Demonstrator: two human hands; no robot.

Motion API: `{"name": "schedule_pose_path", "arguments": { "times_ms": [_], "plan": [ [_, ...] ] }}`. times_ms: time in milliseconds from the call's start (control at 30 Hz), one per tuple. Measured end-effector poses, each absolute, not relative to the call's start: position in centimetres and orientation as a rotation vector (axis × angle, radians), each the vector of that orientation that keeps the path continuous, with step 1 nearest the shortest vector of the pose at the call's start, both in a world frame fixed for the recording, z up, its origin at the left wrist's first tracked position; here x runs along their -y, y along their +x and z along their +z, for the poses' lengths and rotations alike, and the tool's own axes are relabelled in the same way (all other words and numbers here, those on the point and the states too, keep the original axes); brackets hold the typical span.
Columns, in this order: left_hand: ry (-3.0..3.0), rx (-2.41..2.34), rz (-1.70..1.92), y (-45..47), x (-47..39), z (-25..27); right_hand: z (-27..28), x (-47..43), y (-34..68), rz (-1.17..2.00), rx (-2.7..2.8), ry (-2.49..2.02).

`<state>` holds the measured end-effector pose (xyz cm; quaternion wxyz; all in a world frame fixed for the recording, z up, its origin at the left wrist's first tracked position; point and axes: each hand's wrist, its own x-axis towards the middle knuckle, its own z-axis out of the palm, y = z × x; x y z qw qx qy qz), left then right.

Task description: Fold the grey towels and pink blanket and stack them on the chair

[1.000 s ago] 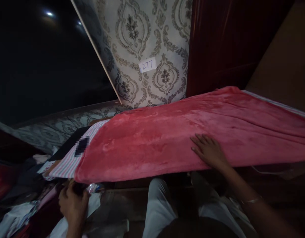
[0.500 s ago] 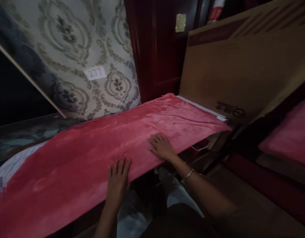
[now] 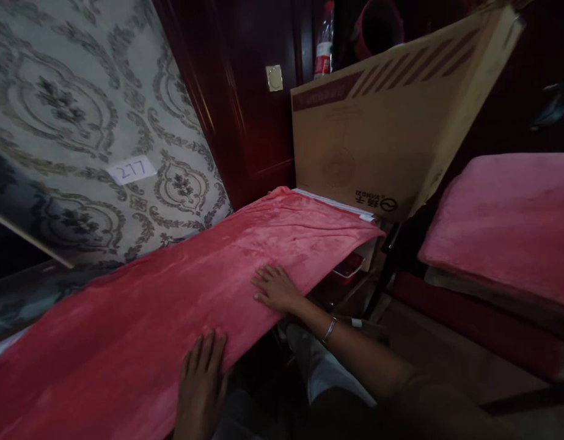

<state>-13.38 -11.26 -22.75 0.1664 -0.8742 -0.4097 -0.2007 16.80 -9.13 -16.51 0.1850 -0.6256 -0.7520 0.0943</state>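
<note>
A pinkish-red plush cloth (image 3: 139, 324) is spread over a long, narrow surface against the wall, with wrinkles toward its far right end. My left hand (image 3: 203, 373) lies on it near the front edge, fingers stretched forward. Farther right, my right hand (image 3: 276, 288) rests flat on the same cloth, its fingers spread, a bracelet on the wrist. Neither hand grips anything. White striped fabric (image 3: 327, 205) peeks out from under the cloth at the far end.
A large cardboard box (image 3: 355, 134) stands beyond the far end, with a plastic bottle (image 3: 324, 46) behind it. To the right is a pink plush-covered seat (image 3: 506, 220). A paper marked 277 (image 3: 132, 170) is on the patterned wall. A red-rimmed container (image 3: 348, 269) sits below the cloth.
The view has swung to the right, bringing in more of the box, bottle and pink seat. Both hands remain flat on the cloth in nearly the same places.
</note>
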Motion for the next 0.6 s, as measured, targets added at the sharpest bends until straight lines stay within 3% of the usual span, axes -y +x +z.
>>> {"name": "schedule_pose_path", "arguments": {
  "times_ms": [600],
  "plan": [
    [-2.538,1.033,-0.830,-14.2,9.5,-24.4,-20.0,14.4,19.8,0.207,2.196,-1.458]
  ]
}}
